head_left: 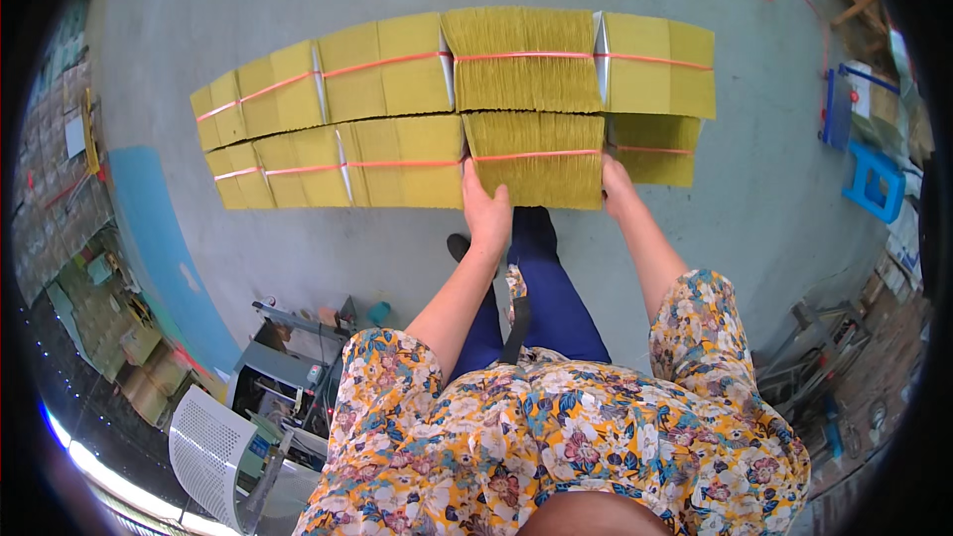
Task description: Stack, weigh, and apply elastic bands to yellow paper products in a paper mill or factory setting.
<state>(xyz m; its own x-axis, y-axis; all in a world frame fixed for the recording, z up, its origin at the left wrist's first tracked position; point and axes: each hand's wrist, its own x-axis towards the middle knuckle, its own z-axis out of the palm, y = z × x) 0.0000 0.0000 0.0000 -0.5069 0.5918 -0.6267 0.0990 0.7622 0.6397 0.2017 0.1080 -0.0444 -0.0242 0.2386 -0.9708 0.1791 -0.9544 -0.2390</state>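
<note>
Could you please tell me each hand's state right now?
Left hand: holding the ridged yellow bundle by its left side.
Right hand: holding that bundle's right side.

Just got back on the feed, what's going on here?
A person in a floral top has the left hand at the left side and the right hand at the right side of one strapped yellow bundle in the nearer of two rows. More yellow bundles line up to its left and another to its right, with the farther row just beyond. The grip is partly hidden, and I can't tell whether the bundle is lifted.
</note>
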